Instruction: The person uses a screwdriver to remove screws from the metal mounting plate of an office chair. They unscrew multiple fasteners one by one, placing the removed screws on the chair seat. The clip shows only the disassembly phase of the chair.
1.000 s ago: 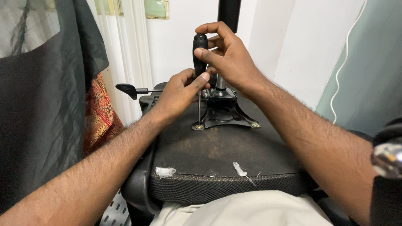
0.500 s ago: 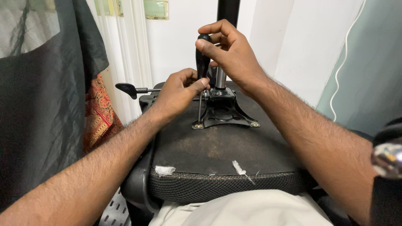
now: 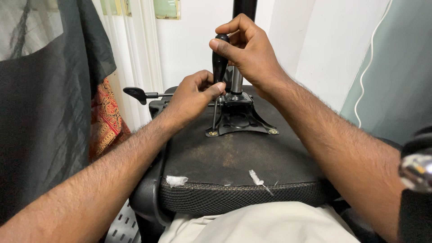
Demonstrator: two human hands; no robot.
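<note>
One screwdriver [image 3: 219, 63] stands upright in the upper middle of the frame. Its black handle is at the top and its thin shaft runs down to a screw [image 3: 213, 133] at the left corner of the metal plate [image 3: 240, 122]. The right hand [image 3: 245, 51] has its grip pinching the handle, thumb on one side and fingers curled over the top. The left hand [image 3: 191, 99] has its grip pressed together around the shaft just under the handle, holding it steady.

To do this well, I think the tool should stay straight up over the screw. The top hand should push down a little as it turns, so the tip does not slip out. The lower hand should only guide.

The plate sits in the middle of the frame on the dark underside of a seat [image 3: 234, 157], which is turned upside down. A post [image 3: 237, 81] rises from the plate.

Two screws show on the near edge of the plate; the second [image 3: 271, 132] is at the right corner. One lever [image 3: 135, 93] sticks out at the left. Two white scraps [image 3: 176, 181] lie at the near edge of the seat, the second [image 3: 255, 177] further right.
</note>
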